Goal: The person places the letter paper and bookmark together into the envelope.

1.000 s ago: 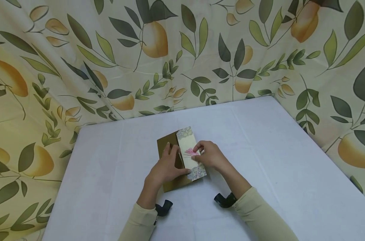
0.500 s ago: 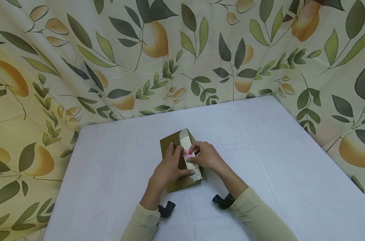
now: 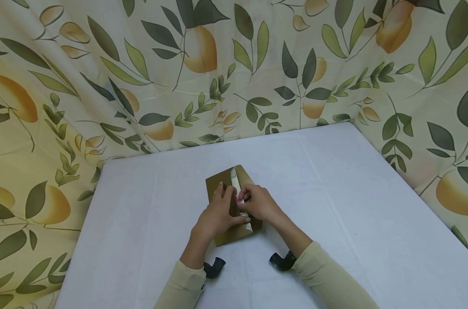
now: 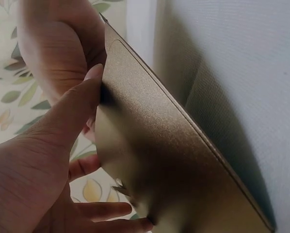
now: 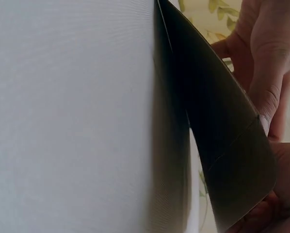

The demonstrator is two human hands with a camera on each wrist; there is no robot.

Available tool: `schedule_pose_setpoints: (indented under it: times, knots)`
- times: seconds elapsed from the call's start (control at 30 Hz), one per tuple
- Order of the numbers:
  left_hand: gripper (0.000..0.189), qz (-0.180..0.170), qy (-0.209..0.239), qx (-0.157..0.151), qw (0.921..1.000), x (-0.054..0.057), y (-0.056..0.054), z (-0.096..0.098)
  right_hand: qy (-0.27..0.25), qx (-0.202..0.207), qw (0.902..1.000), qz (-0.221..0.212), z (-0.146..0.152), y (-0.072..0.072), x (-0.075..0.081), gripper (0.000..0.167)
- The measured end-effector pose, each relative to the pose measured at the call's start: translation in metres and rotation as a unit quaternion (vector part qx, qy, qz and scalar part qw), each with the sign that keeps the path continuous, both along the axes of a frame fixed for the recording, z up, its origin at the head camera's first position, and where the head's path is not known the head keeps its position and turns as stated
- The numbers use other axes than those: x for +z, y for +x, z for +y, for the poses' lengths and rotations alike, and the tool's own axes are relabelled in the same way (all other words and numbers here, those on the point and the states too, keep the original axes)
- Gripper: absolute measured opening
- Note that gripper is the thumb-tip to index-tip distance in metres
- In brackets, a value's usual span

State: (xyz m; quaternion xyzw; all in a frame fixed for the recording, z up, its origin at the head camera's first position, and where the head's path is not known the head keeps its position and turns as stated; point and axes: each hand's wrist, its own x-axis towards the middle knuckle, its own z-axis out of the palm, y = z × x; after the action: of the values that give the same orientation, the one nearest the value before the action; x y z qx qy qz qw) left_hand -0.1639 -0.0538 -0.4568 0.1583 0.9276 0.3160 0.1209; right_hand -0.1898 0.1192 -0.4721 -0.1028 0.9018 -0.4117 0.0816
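A brown-gold envelope (image 3: 230, 237) lies tilted at the middle of the table. A narrow strip of a cream card (image 3: 235, 177) with silver glitter ends shows at its opening; the remainder is hidden inside. My left hand (image 3: 213, 218) holds the envelope, thumb at the opening's edge and fingers spread over the front. Between the fingers of my right hand (image 3: 261, 205), the card's outer edge is pinched beside a bit of pink decoration (image 3: 239, 200). In the left wrist view the envelope (image 4: 154, 121) stands at a slant; the right wrist view shows its dark flap (image 5: 237, 160).
A white cloth covers the table (image 3: 326, 223) around the envelope. Behind it hangs a curtain (image 3: 257, 64) printed with leaves and fruit. Black wrist devices (image 3: 283, 261) sit beside both sleeves.
The card has slid leftward into the envelope, from mostly exposed to a thin strip. My right hand has moved left with it; my left hand shifted slightly right, then stayed.
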Motion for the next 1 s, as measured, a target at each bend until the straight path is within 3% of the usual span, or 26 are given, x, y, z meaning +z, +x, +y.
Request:
schedule_pose_setpoints:
  times: [0.2,0.4,1.0]
  knots:
    - [0.075,0.002,-0.002,-0.001,1.0000,0.000,0.000,0.000,-0.003,0.032,0.9993,-0.020,0.002,0.001,0.005,0.012]
    - [0.079,0.001,-0.011,0.001,0.9999,-0.001,0.000,0.001,-0.017,0.049,0.9979,-0.040,0.010,0.001,0.016,0.017]
    - [0.074,0.010,-0.012,-0.005,0.9999,-0.002,0.000,0.000,-0.028,0.045,0.9982,-0.029,0.003,-0.001,0.003,0.013]
